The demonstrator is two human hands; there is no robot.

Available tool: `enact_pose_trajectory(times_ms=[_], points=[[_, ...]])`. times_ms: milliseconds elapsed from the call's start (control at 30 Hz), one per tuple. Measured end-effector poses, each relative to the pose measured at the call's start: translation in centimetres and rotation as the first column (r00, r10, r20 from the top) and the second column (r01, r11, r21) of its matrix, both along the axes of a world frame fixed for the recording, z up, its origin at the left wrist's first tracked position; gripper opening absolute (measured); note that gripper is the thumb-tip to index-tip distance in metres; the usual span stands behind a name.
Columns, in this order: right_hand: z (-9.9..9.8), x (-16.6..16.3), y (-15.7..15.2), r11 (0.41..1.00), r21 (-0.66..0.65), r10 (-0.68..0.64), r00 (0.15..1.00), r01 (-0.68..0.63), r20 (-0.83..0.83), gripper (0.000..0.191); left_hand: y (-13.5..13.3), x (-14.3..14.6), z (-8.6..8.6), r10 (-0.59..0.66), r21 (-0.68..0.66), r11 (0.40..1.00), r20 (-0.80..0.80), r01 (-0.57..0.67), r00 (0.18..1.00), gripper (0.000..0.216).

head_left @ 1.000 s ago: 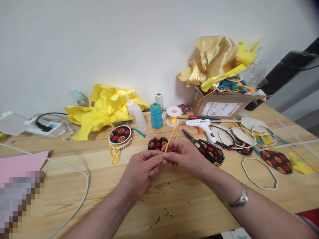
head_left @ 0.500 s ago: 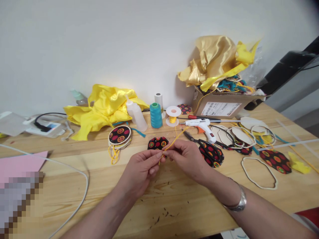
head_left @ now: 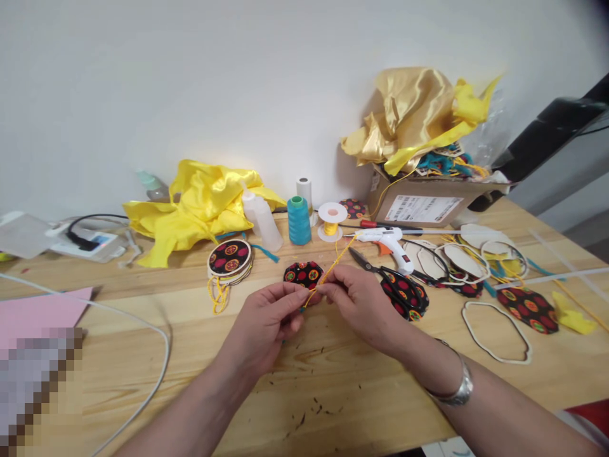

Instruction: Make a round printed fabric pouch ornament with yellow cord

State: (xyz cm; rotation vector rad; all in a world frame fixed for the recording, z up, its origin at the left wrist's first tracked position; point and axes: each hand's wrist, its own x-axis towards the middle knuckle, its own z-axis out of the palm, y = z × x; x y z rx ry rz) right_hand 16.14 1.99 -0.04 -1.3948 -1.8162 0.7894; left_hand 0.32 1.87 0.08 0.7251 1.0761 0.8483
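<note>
Between my fingertips runs a thin yellow cord (head_left: 339,259). My left hand (head_left: 271,317) pinches it, and my right hand (head_left: 356,304), with a silver bangle on the wrist, pinches it close beside. A bit of teal shows under the left fingers; what it belongs to is hidden. Just behind the hands lies a black patterned fabric piece (head_left: 302,273). A spool of yellow cord (head_left: 332,219) stands farther back, next to a teal thread cone (head_left: 299,221). To the right of my right hand, black scissors (head_left: 380,270) rest partly on another patterned fabric piece (head_left: 404,295).
A white glue gun (head_left: 387,244) lies behind the scissors. Wooden frames (head_left: 497,330) and fabric cover the right side. At the back stand a cardboard box (head_left: 421,202) and a squeeze bottle (head_left: 262,219), beside yellow satin (head_left: 190,203). A white cable (head_left: 164,355) curves at left.
The yellow cord's free end has shifted up and slightly left behind my right hand. Some teal now shows under my left fingers. Both hands stay nearly in place.
</note>
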Motion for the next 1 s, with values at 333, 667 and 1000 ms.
enact_pose_trajectory(times_ms=[333,667,1000], points=[[0.0,0.0,0.0,0.996,-0.084,-0.032,0.999,0.028,-0.040,0.016,-0.4,0.1,-0.4,0.060,0.456,0.866,-0.505,0.207,0.861,0.006],[0.2,-0.1,0.1,0.996,-0.089,-0.004,0.999,0.007,0.041,0.018,-1.1,0.1,-1.5,0.438,0.783,0.398,-0.621,0.479,0.650,0.012],[-0.2,0.0,0.1,0.998,-0.056,0.037,0.994,-0.031,0.106,0.012,-0.9,0.2,0.1,0.090,0.422,0.880,-0.599,0.219,0.795,0.025]])
